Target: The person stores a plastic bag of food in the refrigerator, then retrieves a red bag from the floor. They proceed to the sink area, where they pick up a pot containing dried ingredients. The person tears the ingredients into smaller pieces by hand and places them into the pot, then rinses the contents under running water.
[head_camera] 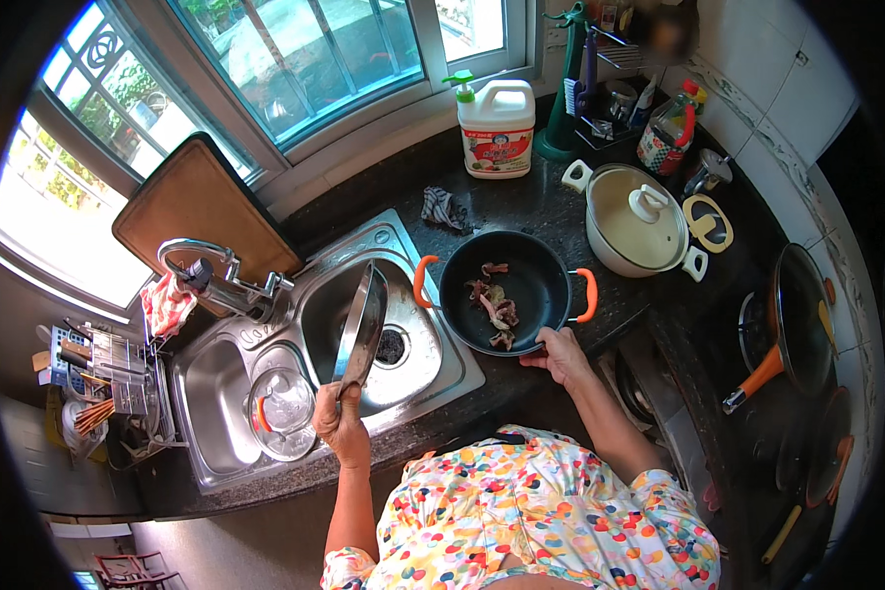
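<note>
My left hand [343, 420] grips the rim of a metal bowl [361, 324], which is tilted on its side above the right basin of the steel sink [424, 369]. A black pot [542, 295] with orange side handles stands on the dark counter, partly over the sink's right edge. Several pieces of meat [498, 306] lie on its bottom. My right hand [560, 358] holds the near rim of this pot, its thumb on top; the fingers under the rim are partly hidden. A crumpled striped cloth [442, 208] lies behind the pot.
A glass lid [284, 413] lies over the left basin, below the faucet [243, 287]. A lidded cream pot [634, 221], a white pump jug [495, 133] and a soy sauce-like bottle [667, 133] stand at the back right. A pan with an orange handle [759, 376] is on the right; a dish rack [118, 369] is left.
</note>
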`<state>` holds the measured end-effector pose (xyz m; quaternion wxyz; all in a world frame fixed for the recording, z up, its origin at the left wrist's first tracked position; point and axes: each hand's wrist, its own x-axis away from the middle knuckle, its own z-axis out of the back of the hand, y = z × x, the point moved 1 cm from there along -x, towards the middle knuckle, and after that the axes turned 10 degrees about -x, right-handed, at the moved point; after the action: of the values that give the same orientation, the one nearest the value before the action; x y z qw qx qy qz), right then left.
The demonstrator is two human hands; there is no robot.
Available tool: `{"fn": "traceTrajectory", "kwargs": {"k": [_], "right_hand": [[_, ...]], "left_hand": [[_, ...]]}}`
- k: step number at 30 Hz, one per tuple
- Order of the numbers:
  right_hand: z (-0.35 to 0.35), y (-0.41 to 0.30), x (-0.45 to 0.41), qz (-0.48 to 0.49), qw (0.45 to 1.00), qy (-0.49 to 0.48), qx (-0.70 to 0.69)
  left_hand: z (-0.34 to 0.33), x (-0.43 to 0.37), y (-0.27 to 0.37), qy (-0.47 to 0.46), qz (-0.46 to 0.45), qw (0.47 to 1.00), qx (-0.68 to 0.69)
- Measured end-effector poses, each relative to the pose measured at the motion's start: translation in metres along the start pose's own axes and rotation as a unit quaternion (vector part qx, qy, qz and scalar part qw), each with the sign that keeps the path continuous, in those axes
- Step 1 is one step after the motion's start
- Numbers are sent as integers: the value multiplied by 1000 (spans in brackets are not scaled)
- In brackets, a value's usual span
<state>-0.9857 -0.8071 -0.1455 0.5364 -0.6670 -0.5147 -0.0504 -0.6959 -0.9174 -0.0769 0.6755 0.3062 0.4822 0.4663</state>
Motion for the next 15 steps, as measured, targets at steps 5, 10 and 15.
{"fn": "traceTrajectory", "kwargs": {"k": [5,10,15], "right_hand": [[6,3,4,-6,999,-22,28],[12,-2,17,1,992,-30,119],[5,-26,45,-88,943,-114,301]], "left_hand": [[-4,1,7,12,13,999,35],[-8,-2,16,19,52,994,90],[-8,-3,17,29,49,995,84]]}}
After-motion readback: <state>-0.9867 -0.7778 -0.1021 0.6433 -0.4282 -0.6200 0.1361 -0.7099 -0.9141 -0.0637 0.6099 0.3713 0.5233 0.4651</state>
